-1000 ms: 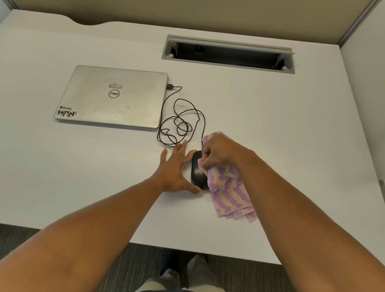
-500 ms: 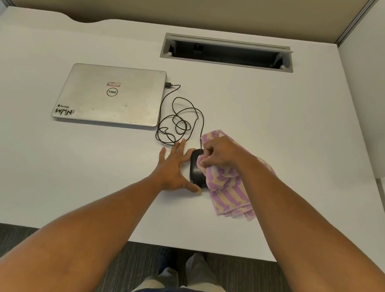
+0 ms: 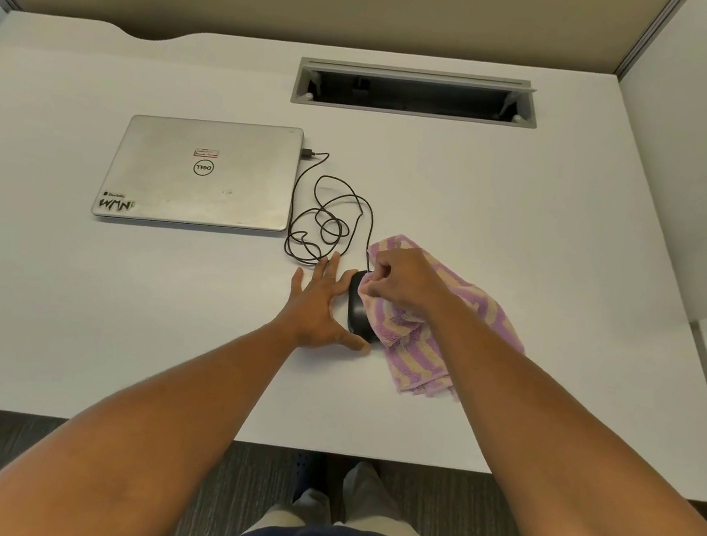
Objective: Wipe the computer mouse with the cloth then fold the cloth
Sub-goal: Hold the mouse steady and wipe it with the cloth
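Head view: black computer mouse [image 3: 356, 308] sits on the white surface [image 3: 525, 245], near its middle, w/ the right side covered by the striped purple-and-cream cloth [image 3: 417, 348]. Right hand [image 3: 404, 281] has fingers curled, pinching a bunch of cloth against the mouse's top; rest of the cloth trails toward the front edge & out to the right. Left hand [image 3: 319, 308] lies flat just left of the mouse, fingers spread & straight, thumb [image 3: 353, 342] touching the mouse's near end. Mouse cable [image 3: 326, 219] loops loosely btwn mouse and a closed silver laptop [image 3: 202, 176], plugged into its right side. Grey cable tray [image 3: 415, 93] is recessed at the far side.
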`<act>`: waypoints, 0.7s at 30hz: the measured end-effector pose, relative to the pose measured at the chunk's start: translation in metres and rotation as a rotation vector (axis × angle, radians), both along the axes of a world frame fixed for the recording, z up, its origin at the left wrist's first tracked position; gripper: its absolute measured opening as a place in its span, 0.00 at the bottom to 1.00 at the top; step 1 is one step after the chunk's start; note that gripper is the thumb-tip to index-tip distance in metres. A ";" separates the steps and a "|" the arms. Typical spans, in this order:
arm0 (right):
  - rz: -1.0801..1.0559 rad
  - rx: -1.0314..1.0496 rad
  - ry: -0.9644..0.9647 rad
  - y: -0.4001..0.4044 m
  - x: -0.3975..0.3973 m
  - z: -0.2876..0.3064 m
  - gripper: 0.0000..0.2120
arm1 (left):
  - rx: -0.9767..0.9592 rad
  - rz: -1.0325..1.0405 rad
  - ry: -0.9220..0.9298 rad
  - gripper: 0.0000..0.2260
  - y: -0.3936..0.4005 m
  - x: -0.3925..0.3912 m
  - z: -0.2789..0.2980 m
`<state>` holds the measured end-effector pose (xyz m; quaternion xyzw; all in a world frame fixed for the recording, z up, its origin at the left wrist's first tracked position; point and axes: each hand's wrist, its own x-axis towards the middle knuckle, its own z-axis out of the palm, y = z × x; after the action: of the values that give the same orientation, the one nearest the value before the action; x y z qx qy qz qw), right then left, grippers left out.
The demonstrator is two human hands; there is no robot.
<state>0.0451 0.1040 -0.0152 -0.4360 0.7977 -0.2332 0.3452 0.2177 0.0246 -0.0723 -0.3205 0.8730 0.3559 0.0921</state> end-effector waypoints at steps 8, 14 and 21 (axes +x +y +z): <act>-0.008 0.030 0.002 0.006 -0.014 0.002 0.08 | 0.003 -0.001 -0.015 0.61 0.000 -0.001 0.002; 0.028 0.036 -0.029 0.001 -0.003 0.006 0.11 | 0.011 -0.003 -0.016 0.61 0.001 0.000 0.004; 0.054 0.043 -0.060 0.007 -0.007 0.007 0.10 | 0.009 -0.001 -0.011 0.61 0.001 0.000 0.004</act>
<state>0.0384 0.1108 -0.0086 -0.4427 0.7798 -0.2196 0.3844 0.2175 0.0255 -0.0679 -0.3217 0.8710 0.3580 0.0983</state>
